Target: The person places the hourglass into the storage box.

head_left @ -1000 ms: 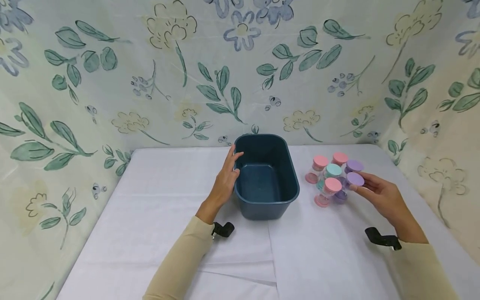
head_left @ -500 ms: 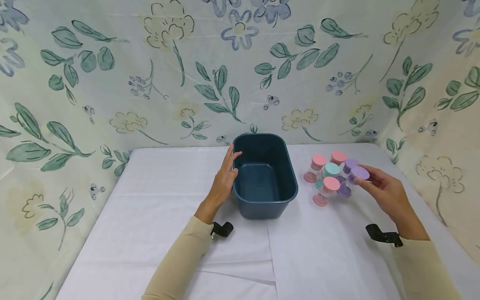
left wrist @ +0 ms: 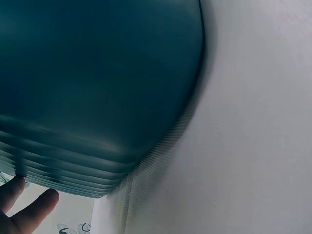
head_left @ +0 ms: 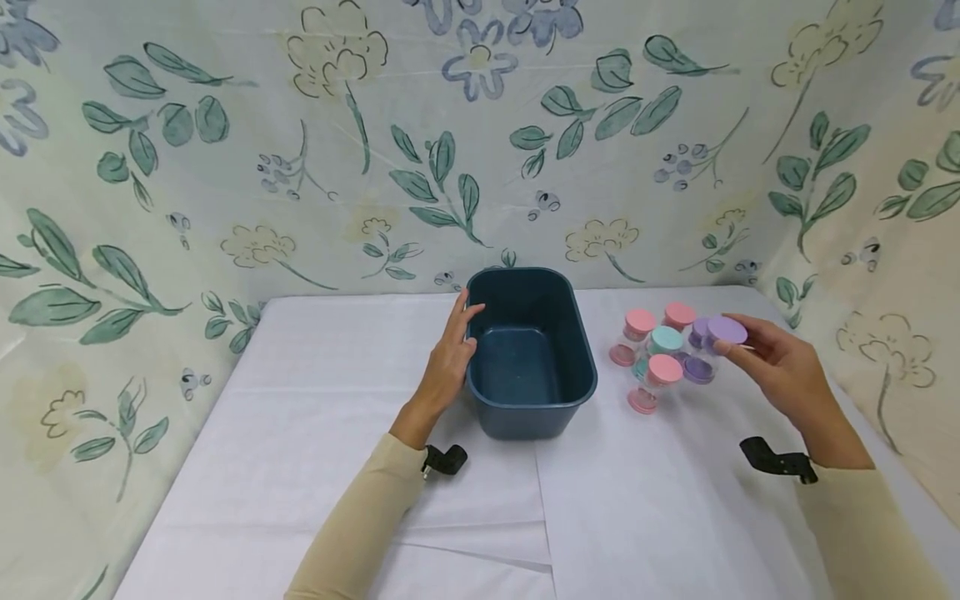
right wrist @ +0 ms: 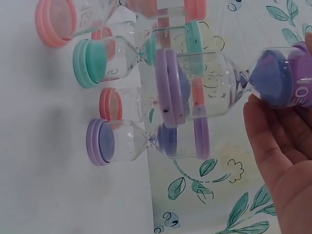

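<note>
a purple-capped clear plastic sand timer (head_left: 718,342) is pinched by the right hand (head_left: 783,377); the dark teal plastic tub (head_left: 530,350) is touched by the flat, straight-fingered left hand (head_left: 448,360)

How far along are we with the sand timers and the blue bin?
Nothing is in the blue bin so far; its floor shows bare. The right hand holds one purple sand timer lifted off the table, and the left hand rests against the bin's left wall. Five other timers stand in the cluster on the white cloth, so nearly all of it looks left to do.
</note>
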`<state>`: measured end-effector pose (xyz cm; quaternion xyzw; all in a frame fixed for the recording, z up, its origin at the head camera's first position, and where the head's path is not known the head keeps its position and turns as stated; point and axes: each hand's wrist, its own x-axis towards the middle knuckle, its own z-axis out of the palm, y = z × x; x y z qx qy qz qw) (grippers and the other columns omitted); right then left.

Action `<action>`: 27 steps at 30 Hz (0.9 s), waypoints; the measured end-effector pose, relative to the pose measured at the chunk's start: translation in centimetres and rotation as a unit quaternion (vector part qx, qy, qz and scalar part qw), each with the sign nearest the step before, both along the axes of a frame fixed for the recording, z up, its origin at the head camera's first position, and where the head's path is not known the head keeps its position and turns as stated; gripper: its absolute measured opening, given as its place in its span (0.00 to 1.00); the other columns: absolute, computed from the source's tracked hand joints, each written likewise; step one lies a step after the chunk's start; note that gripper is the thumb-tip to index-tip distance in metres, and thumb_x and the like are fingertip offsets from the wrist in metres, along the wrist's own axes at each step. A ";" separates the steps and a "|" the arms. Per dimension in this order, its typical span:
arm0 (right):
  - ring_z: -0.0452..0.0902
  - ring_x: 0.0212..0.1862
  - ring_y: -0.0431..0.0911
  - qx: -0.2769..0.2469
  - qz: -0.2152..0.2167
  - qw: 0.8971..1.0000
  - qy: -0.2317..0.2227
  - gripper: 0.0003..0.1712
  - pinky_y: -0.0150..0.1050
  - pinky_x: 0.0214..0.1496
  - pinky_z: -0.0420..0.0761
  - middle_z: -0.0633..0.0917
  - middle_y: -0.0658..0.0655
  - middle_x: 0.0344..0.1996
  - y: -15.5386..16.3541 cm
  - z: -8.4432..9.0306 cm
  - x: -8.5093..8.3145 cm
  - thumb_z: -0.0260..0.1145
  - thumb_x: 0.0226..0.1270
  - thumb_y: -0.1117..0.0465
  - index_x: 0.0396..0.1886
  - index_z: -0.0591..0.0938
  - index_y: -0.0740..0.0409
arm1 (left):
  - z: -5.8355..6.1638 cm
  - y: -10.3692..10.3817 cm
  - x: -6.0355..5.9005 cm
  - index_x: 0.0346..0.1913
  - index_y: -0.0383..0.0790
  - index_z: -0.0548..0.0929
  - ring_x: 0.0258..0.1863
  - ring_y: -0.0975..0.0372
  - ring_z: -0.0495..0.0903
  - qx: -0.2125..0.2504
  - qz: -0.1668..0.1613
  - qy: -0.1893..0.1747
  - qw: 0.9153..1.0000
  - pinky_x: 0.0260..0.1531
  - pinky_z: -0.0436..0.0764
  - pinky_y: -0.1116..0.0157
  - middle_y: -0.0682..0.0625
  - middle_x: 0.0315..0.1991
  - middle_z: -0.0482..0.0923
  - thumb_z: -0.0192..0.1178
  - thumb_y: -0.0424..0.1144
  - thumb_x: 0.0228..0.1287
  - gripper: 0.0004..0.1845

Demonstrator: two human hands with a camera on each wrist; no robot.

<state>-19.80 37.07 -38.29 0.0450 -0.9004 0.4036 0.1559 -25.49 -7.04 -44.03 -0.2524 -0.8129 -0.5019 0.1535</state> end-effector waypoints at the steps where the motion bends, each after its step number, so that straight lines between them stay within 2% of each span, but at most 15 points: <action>1: 0.71 0.48 0.23 0.000 -0.001 1.000 0.001 0.31 0.15 0.43 0.71 0.77 0.46 0.54 0.0 0.2 0.0 0.67 0.64 0.54 0.66 0.73 0.56 | 0.0 0.0 0.0 0.73 0.47 0.61 0.75 0.64 0.41 0.000 0.000 -0.001 1.000 0.67 0.52 0.41 0.51 0.78 0.39 0.34 0.40 0.69 0.29; 5: 0.72 0.48 0.23 -0.007 0.003 1.000 0.013 0.30 0.15 0.43 0.71 0.76 0.38 0.50 -0.2 0.7 -0.2 0.68 0.64 0.56 0.65 0.73 0.57 | -0.2 -0.1 -0.1 0.73 0.47 0.60 0.75 0.64 0.41 -0.003 0.001 0.001 1.000 0.67 0.54 0.41 0.51 0.78 0.39 0.33 0.43 0.69 0.29; 9: 0.74 0.48 0.25 -0.027 0.017 0.999 0.031 0.29 0.17 0.44 0.72 0.77 0.37 0.49 -0.4 1.1 -0.4 0.69 0.62 0.62 0.63 0.74 0.61 | -0.2 -0.1 0.0 0.73 0.50 0.60 0.75 0.63 0.42 -0.002 0.002 0.001 1.000 0.67 0.54 0.41 0.50 0.78 0.39 0.33 0.43 0.69 0.29; 13: 0.75 0.49 0.27 -0.036 0.028 0.998 0.045 0.27 0.17 0.45 0.72 0.78 0.37 0.49 -0.8 1.9 -0.5 0.69 0.61 0.65 0.61 0.75 0.63 | -0.2 0.1 0.0 0.73 0.49 0.60 0.75 0.62 0.42 0.005 -0.002 0.000 1.000 0.67 0.53 0.40 0.49 0.78 0.39 0.34 0.42 0.70 0.28; 22: 0.78 0.45 0.27 -0.027 0.050 0.997 0.046 0.26 0.18 0.43 0.74 0.79 0.42 0.47 -2.7 4.3 0.0 0.69 0.61 0.63 0.60 0.76 0.59 | -0.2 0.2 0.3 0.73 0.49 0.60 0.76 0.62 0.42 0.003 -0.003 -0.002 1.000 0.67 0.52 0.40 0.50 0.78 0.39 0.34 0.39 0.70 0.28; 27: 0.79 0.44 0.30 -0.035 0.078 0.994 0.063 0.26 0.20 0.43 0.75 0.80 0.44 0.47 -3.8 5.2 -0.5 0.69 0.60 0.67 0.59 0.77 0.61 | 0.0 0.0 0.1 0.73 0.47 0.60 0.76 0.62 0.41 -0.001 0.000 -0.005 1.000 0.67 0.51 0.41 0.52 0.78 0.38 0.33 0.44 0.71 0.28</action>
